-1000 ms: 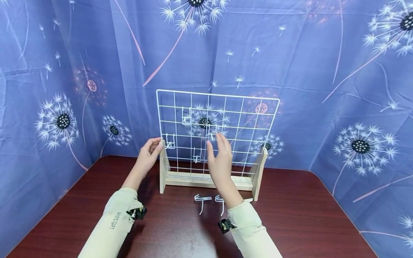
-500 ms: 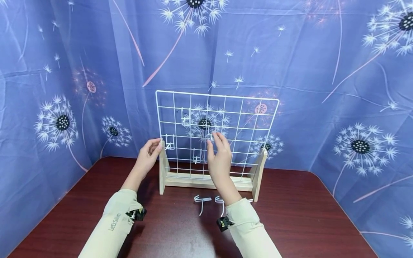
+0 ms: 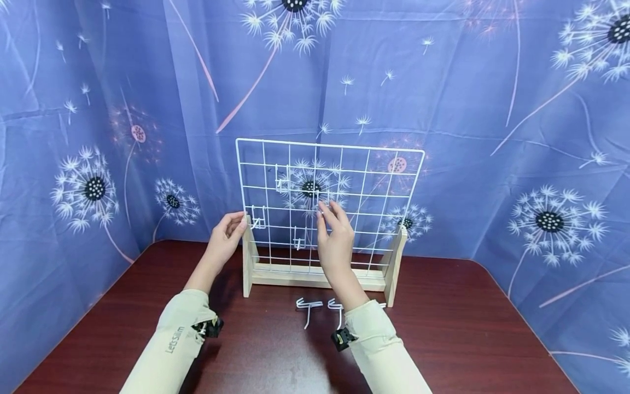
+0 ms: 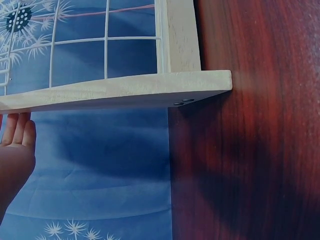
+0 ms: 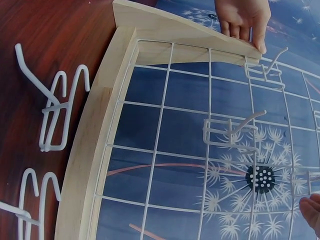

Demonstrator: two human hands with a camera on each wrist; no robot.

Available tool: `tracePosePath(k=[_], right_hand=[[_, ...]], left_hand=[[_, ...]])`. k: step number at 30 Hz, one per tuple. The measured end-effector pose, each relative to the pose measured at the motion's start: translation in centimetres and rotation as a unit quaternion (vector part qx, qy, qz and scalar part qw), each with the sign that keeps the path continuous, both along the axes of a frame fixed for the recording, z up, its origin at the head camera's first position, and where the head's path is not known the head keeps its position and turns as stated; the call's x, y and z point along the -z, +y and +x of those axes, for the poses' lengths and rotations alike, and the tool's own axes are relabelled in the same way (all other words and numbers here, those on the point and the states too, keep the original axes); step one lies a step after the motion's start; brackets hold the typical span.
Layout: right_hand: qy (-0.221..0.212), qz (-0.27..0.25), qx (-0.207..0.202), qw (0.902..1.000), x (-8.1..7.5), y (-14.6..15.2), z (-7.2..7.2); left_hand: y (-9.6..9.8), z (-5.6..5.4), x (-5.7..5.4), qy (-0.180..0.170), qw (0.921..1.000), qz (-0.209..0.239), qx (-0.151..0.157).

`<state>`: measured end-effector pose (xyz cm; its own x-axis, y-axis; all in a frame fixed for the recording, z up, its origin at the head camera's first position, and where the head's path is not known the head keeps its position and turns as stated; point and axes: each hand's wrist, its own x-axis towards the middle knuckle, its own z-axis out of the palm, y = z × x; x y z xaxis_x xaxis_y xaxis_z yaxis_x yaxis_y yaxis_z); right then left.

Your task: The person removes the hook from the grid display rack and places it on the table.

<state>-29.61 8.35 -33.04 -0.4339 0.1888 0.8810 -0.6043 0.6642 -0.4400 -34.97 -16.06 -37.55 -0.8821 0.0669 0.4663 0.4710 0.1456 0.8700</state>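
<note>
A white wire grid (image 3: 330,145) stands upright in a pale wooden stand (image 3: 295,278). My left hand (image 3: 223,238) holds the top of the stand's left post, thumb at the grid side and fingers on the outer face. Near the middle of the grid, my right hand (image 3: 337,243) pinches a white wire hook (image 5: 308,181), mostly hidden by the fingertips in the head view. Three other hooks hang on the grid: an upper one (image 3: 283,184), one by the left post (image 3: 258,221) and a lower one (image 3: 298,242).
In front of the stand, a loose hook (image 3: 309,305) lies on the dark red table (image 3: 266,350). Another loose hook (image 5: 30,210) lies beside it, and a white end shows past my right wrist. A blue dandelion-print curtain (image 3: 458,164) hangs behind and at both sides.
My right fingertips have shifted slightly at the hook, index finger drawn closer to the thumb, covering more of it. My left hand stays on the post.
</note>
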Motion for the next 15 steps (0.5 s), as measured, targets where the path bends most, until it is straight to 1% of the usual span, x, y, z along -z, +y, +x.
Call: tracePosePath(k=[4,7,11,15], right_hand=[[0.002,-0.004,-0.001,1.0000,-0.1,0.1,-0.1],[0.012,-0.011,-0.005,0.9999,-0.2,0.1,-0.1],[0.032,-0.015,-0.008,0.9994,-0.4,0.1,-0.1],[0.046,-0.015,-0.009,0.9988,-0.7,0.2,-0.2]], left_hand=[[0.0,-0.1,0.1,-0.004,1.0000,0.005,0.002],[0.0,0.1,-0.1,-0.008,0.9999,0.011,0.008],[0.3,1.1,-1.1,-0.009,0.9998,0.012,0.012],[0.6,2.2,-2.3,-0.012,0.9999,0.003,0.012]])
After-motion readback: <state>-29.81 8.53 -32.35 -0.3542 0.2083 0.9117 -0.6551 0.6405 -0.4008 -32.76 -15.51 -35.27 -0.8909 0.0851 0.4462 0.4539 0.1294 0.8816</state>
